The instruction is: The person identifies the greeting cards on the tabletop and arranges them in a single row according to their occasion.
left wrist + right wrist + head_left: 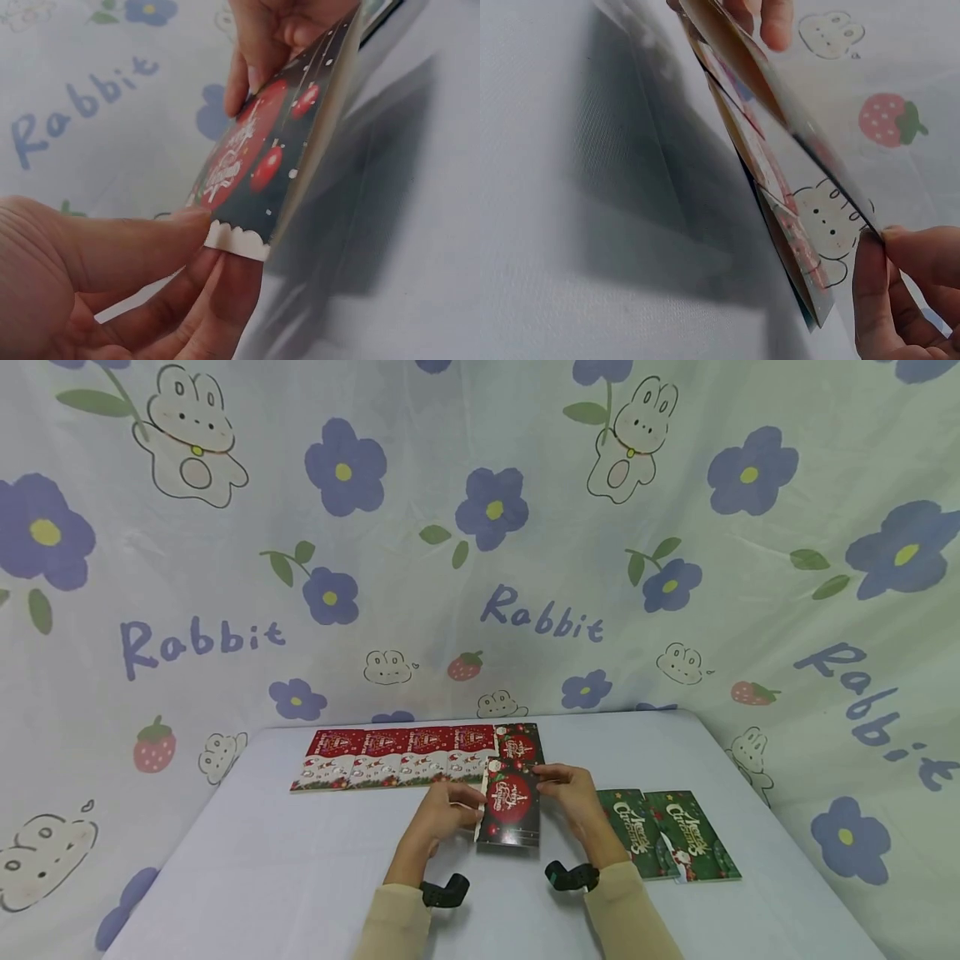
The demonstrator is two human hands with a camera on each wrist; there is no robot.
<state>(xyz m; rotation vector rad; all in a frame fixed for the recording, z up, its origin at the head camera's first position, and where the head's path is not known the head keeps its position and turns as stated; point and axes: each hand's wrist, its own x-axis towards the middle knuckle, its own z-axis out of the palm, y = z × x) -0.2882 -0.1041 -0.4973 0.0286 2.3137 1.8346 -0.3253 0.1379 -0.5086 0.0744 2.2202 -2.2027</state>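
Note:
Both hands hold a black Christmas card (510, 810) with a red circle and white lettering, raised above the table. My left hand (444, 814) pinches its left edge between thumb and fingers, seen closely in the left wrist view at the card's white scalloped strip (237, 241). On the opposite edge, my right hand (567, 793) grips with thumb and fingertips; in the right wrist view the thumb (922, 251) presses against the card's edge. Just behind it lies another dark card (519, 742) of like design, partly covered, at the right end of a row of red-and-white cards (425, 756).
Two green Christmas cards (693, 835) overlap to the right of my right forearm. A white cloth covers the table (247, 868). Behind its far edge hangs a curtain (420, 593) printed with rabbits and flowers. Each wrist wears a black strap device (446, 892).

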